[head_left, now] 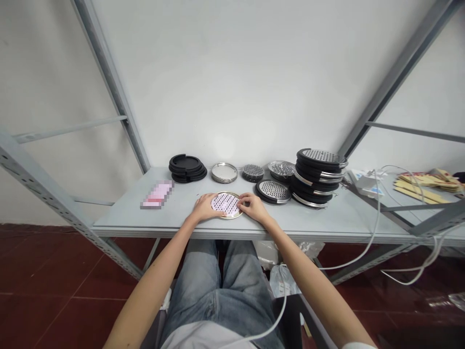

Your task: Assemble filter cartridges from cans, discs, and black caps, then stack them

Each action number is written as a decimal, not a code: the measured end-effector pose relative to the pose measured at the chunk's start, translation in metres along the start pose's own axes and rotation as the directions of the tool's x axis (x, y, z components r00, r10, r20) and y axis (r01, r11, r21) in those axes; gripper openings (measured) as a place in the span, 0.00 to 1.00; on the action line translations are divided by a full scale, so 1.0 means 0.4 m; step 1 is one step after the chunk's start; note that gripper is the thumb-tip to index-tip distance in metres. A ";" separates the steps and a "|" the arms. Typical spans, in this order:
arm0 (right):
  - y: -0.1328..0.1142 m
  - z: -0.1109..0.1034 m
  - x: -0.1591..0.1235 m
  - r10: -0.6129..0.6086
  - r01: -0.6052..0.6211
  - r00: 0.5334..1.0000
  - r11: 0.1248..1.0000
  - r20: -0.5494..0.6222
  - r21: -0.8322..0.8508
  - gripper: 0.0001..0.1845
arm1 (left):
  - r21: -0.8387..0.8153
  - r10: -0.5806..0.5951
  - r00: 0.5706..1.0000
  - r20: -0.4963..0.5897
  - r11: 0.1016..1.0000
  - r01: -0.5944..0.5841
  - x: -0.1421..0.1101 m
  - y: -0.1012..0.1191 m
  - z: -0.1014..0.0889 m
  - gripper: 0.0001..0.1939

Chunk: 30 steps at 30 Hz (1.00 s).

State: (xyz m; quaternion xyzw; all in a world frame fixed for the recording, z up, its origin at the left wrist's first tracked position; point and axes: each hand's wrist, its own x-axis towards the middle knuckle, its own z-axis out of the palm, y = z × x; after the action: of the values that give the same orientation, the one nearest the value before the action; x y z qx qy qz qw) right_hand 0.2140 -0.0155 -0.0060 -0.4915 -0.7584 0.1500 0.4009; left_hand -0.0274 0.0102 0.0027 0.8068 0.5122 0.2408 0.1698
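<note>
A round perforated metal disc (225, 203) sits within a shallow round metal plate (229, 217) with a gold-looking rim, near the table's front edge. My left hand (204, 207) curves around the plate's left side, its thumb over the front edge. From the right, my right hand (253, 207) has its fingers pinched together at the disc's right edge. Behind them lie a small pile of plain metal plates (224, 171) and a short stack of perforated discs (253, 171).
Black ring-shaped bases (187, 167) are piled at the back left, near a blurred pink item (157, 195). To the right are a metal dish (282, 168), a black-rimmed perforated plate (273, 191) and a tall stack of similar plates (317, 178). A white cable (376, 218) hangs over the edge.
</note>
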 end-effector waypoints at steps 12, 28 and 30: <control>-0.010 -0.007 -0.003 0.009 -0.009 1.000 1.000 0.012 -0.010 0.06 | 0.005 0.025 0.999 -0.029 1.000 -0.025 -0.016 0.009 -0.003 0.39; 0.012 0.004 -0.003 0.072 -0.077 0.996 0.991 -0.053 -0.108 0.05 | 0.034 0.107 0.987 -0.115 0.994 -0.104 -0.031 0.017 0.005 0.31; 0.012 0.003 -0.002 0.084 -0.090 0.995 0.991 -0.056 -0.102 0.05 | 0.073 0.137 0.979 -0.149 0.989 -0.127 -0.035 0.020 0.010 0.27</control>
State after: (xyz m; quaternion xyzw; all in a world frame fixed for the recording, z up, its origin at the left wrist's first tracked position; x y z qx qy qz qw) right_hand 0.2162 -0.0138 -0.0101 -0.5480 -0.7324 0.1148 0.3874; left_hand -0.0243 -0.0057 0.0004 0.8229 0.4765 0.2968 0.0879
